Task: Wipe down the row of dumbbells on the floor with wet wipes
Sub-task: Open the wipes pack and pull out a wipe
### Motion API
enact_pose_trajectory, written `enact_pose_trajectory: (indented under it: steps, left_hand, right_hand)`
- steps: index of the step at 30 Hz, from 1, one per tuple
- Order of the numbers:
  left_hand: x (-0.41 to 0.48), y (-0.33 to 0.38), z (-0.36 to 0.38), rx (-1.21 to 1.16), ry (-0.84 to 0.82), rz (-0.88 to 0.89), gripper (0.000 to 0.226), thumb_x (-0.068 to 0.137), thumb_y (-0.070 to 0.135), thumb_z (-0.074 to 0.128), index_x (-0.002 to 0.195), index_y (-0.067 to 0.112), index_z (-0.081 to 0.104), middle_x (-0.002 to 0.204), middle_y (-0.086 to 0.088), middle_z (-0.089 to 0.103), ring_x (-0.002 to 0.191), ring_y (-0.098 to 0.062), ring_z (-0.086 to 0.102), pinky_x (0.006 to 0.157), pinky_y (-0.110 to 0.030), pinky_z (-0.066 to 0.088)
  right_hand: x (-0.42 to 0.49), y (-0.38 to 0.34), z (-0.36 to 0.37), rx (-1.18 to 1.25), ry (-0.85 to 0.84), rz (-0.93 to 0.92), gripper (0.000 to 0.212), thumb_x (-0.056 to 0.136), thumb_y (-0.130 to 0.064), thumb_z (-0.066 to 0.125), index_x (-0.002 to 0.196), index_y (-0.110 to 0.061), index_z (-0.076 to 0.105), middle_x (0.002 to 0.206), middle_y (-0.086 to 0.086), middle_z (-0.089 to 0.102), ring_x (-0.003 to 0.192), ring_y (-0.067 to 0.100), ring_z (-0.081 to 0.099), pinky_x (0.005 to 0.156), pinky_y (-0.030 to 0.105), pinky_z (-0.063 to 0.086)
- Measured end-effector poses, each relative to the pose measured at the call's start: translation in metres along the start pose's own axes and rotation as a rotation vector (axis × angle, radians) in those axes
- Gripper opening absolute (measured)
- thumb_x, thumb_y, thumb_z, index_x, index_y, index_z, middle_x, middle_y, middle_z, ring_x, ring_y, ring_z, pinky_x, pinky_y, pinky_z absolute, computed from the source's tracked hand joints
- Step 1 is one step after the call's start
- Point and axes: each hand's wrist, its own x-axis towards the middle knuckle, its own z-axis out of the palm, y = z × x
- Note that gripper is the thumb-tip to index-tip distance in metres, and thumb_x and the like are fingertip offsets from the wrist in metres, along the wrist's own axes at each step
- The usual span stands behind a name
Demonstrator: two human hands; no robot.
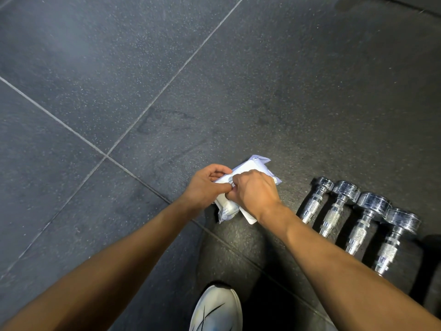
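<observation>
I see the dark speckled floor (119, 68) filling almost the whole view, cut into big tiles by pale seams. Both of my forearms reach in from the near edge and meet close to the middle.

On the right, a row of four chrome dumbbells (358, 223) lies on the floor, side by side and touching or nearly so, their handles pointing toward me and their far heads lined up. Their near ends are hidden behind my right forearm.

A white shoe (214, 309) with dark stripes shows at the near edge, between my arms.

The pack of wipes (253, 167), white and pale lilac, sits just left of the dumbbells, held between both hands. I cannot tell whether it rests on the floor.

My left hand (205, 187) grips the pack's left side, fingers curled over its far edge and thumb across the top. My right hand (255, 189) is knuckles-up over the middle, fingers curled in a pinch at the pack's top face. It may be the flap or a wipe, since the knuckles hide it.
</observation>
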Motion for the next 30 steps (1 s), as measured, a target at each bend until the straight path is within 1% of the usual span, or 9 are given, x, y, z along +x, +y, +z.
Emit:
enact_pose_trajectory:
  steps: [3,7,13,16,18,20,22,25,30]
  left_hand:
    - [0.000,0.001,0.000,0.008,-0.004,0.001,0.036,0.079,-0.006,0.075,0.105,0.019,0.073,0.096,-0.002,0.071,0.080,-0.006,0.066,0.075,-0.023,0.057]
    - [0.001,0.001,0.000,0.011,-0.011,-0.013,0.035,0.077,-0.003,0.076,0.101,0.022,0.073,0.095,-0.001,0.072,0.083,-0.009,0.067,0.078,-0.031,0.057]
    - [0.008,0.001,-0.003,-0.007,-0.039,-0.057,0.030,0.078,0.006,0.080,0.100,0.026,0.073,0.100,-0.004,0.074,0.086,-0.012,0.070,0.082,-0.038,0.057]
    - [0.008,-0.001,0.000,-0.006,-0.015,-0.036,0.028,0.081,0.004,0.080,0.102,0.022,0.072,0.097,-0.004,0.073,0.087,-0.014,0.068,0.082,-0.035,0.055]
    - [0.006,-0.003,0.003,0.005,-0.005,-0.001,0.025,0.084,0.006,0.078,0.101,0.023,0.072,0.093,0.001,0.072,0.085,-0.013,0.068,0.079,-0.030,0.055]
    - [0.003,-0.004,0.002,0.008,-0.007,0.025,0.022,0.086,0.008,0.077,0.101,0.024,0.072,0.095,0.001,0.073,0.089,-0.013,0.069,0.080,-0.029,0.057]
    - [0.001,-0.004,-0.001,0.025,-0.019,0.044,0.025,0.086,0.004,0.075,0.105,0.021,0.072,0.100,-0.001,0.073,0.093,-0.013,0.069,0.082,-0.027,0.057]
    - [0.003,0.000,-0.003,0.084,-0.029,0.086,0.029,0.083,0.000,0.076,0.106,0.016,0.071,0.097,0.000,0.071,0.085,-0.009,0.064,0.076,-0.020,0.056]
    - [0.006,-0.001,-0.005,0.139,-0.024,0.128,0.030,0.081,0.002,0.079,0.098,0.026,0.072,0.093,0.004,0.068,0.079,-0.002,0.060,0.071,-0.016,0.052]
  right_hand:
    - [-0.003,0.004,0.004,0.042,0.026,0.004,0.026,0.090,-0.034,0.056,0.097,-0.014,0.069,0.096,0.005,0.072,0.099,0.025,0.063,0.068,0.029,0.034]
    - [-0.005,0.004,0.004,0.078,0.036,0.020,0.025,0.090,-0.032,0.055,0.096,-0.012,0.069,0.093,0.007,0.072,0.093,0.027,0.066,0.065,0.029,0.035]
    - [-0.006,0.005,-0.001,-0.043,0.002,-0.014,0.032,0.095,-0.038,0.049,0.114,-0.014,0.060,0.106,0.008,0.069,0.101,0.029,0.064,0.070,0.031,0.034]
    - [-0.004,0.001,-0.001,-0.114,-0.035,0.015,0.029,0.099,-0.030,0.046,0.119,-0.011,0.054,0.114,0.011,0.066,0.108,0.032,0.064,0.072,0.034,0.035]
    - [-0.002,-0.002,0.000,-0.204,-0.062,-0.015,0.028,0.101,-0.025,0.044,0.122,-0.010,0.053,0.119,0.011,0.065,0.111,0.031,0.064,0.072,0.035,0.035]
    - [0.001,-0.006,-0.002,-0.261,-0.079,-0.054,0.027,0.102,-0.023,0.046,0.124,-0.012,0.056,0.121,0.007,0.066,0.113,0.027,0.065,0.073,0.033,0.035]
    - [0.004,-0.007,-0.002,-0.250,-0.075,-0.068,0.024,0.100,-0.023,0.048,0.120,-0.015,0.060,0.119,0.004,0.068,0.112,0.025,0.065,0.074,0.031,0.036]
    - [0.007,-0.005,-0.001,-0.201,-0.039,-0.076,0.022,0.097,-0.026,0.048,0.109,-0.017,0.065,0.111,0.005,0.071,0.106,0.025,0.065,0.072,0.030,0.033]
    - [0.004,0.007,0.008,-0.089,0.078,-0.169,0.025,0.095,-0.032,0.050,0.098,-0.013,0.068,0.097,0.009,0.073,0.092,0.031,0.068,0.065,0.031,0.031]
